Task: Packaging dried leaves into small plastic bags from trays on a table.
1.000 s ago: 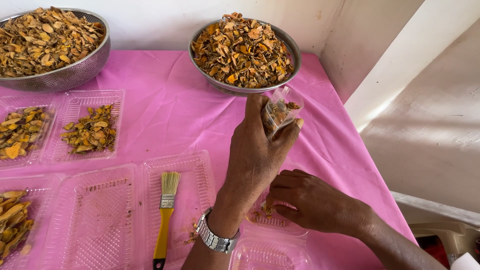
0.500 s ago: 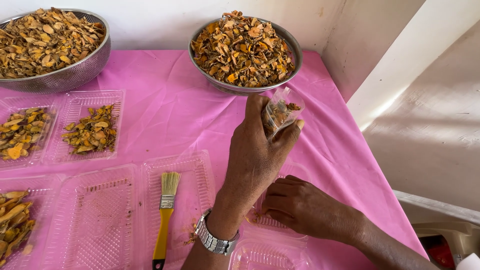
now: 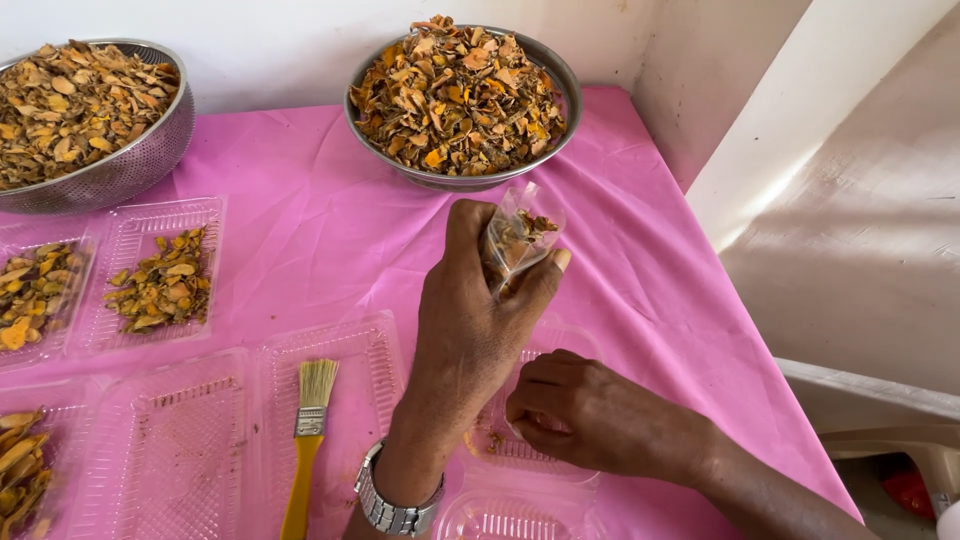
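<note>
A: Right hand [image 3: 590, 415] has slid left and back toward the body since a second ago; left hand [image 3: 470, 320] and its bag haven't shifted. Wrist with the metal watch [image 3: 395, 505] same spot.

B: Near edge first?

A: Right hand sits low over a clear plastic tray [image 3: 530, 455], fingers curled in, knuckles up. Looks like it's pinching chips off the tray floor, but the fingertips are hidden, so I can't tell if anything is in them. A few orange crumbs show beside the tray.

B: Left?

A: Closed around a small clear bag [image 3: 515, 240], thumb on one side, fingers on the other, mouth of the bag up. Bag is partly filled with dried orange-brown chips and held above the pink cloth [image 3: 300, 250], just in front of the near steel bowl [image 3: 460, 100].

B: Step?

A: My read: filling the bag by hand, mid-fill. Next move would need the right hand to come up to the bag mouth and drop its pinch in while the left holds the opening wide and upright. Tight opening, so spill risk.

B: Rest of the bench?

A: Yellow-handled brush [image 3: 308, 440] lying in an empty tray left of the wrist. More trays further left, two with chips [image 3: 160, 280]. At the back, the full steel bowl, and a perforated bowl [image 3: 90, 120] of darker chips by the left wall.
</note>
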